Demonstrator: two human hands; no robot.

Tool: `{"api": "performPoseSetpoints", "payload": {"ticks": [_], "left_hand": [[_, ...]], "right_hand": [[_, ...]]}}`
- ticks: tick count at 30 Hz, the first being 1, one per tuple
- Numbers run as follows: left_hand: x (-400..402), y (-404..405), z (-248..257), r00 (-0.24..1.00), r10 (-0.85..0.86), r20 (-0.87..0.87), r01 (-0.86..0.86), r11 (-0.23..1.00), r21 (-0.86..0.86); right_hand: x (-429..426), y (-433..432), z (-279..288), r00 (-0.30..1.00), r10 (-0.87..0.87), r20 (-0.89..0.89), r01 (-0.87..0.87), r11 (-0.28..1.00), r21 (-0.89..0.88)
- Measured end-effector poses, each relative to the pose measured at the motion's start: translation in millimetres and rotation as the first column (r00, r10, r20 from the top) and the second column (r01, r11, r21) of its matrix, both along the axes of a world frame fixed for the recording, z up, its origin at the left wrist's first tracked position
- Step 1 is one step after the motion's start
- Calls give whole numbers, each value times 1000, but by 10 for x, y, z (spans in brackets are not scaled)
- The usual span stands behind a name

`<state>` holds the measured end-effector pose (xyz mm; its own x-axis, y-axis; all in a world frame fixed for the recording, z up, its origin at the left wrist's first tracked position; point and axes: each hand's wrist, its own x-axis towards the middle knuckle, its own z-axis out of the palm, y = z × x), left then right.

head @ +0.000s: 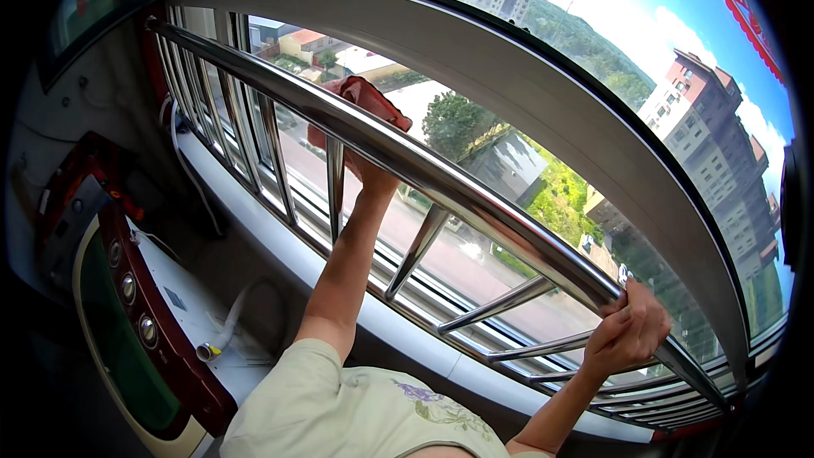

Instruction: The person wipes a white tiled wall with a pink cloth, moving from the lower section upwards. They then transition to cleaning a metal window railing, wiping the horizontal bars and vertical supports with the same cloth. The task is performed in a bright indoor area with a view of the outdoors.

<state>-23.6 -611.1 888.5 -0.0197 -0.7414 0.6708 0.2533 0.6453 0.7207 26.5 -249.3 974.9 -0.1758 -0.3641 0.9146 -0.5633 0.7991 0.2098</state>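
My left hand [371,173] reaches between the upright bars of a polished metal guard rail [509,203]. It holds a red cloth [374,99] on the far side of the top rail, up against or close to the window glass [439,92]. The top rail hides part of that hand, so its fingers are hard to make out. Farther to the right, my right hand [629,327] is wrapped around the same top rail.
Below the bars runs a white sill [407,337]. To the left stands a washing machine [146,331] with knobs on a dark red panel; a grey hose [229,324] lies on its top. A thick window frame bar [483,89] crosses above the rail. Buildings show outside.
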Motion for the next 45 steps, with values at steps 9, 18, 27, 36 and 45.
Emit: {"api": "performPoseSetpoints", "payload": {"ticks": [9, 18, 27, 36, 45], "left_hand": [[-53, -549, 836, 882, 438, -176, -471, 834, -287], [-159, 378, 423, 979, 147, -141, -200, 829, -523], [-123, 600, -113, 996, 42, 82, 57, 426, -903], [-191, -119, 158, 962, 162, -219, -272, 601, -751], [-471, -1255, -314, 636, 441, -633, -607, 792, -58]], "right_hand": [[-52, -64, 22, 997, 0, -76, -1, 1000, -1], [-37, -16, 12, 995, -50, -91, 51, 999, -1], [-38, -51, 20, 995, -53, -89, 56, 998, 34], [-40, 9, -18, 992, -87, -88, 93, 993, 77], [-26, 47, 5, 992, -102, -79, 110, 988, 107]]}}
